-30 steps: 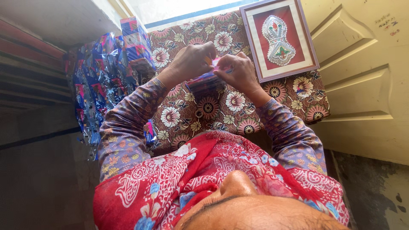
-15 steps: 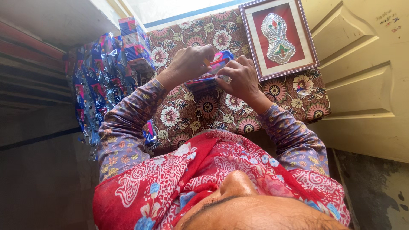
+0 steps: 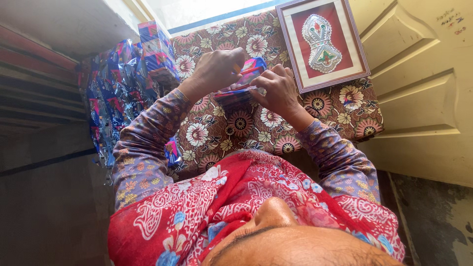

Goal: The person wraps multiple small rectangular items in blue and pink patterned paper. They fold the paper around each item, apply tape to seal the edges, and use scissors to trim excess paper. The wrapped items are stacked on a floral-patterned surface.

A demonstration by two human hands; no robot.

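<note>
Moved: packet (image 3: 248, 69) now tipped up more than before.
Left hand (image 3: 217, 69): pinches packet's top.
Right hand (image 3: 278, 88): grips its lower edge.
Place: above flowery desk (image 3: 256, 128).
Feel: probably light, crinkly, slippery; hold the edges.

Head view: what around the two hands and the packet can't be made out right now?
- Small packet: most of it hidden by the left hand and right hand.
- Stack of packets under the hands: its count is hidden by them.
- Framed picture: top edge cut off by the frame.
- Pile of shiny wrappers: too crumpled to count.
</note>
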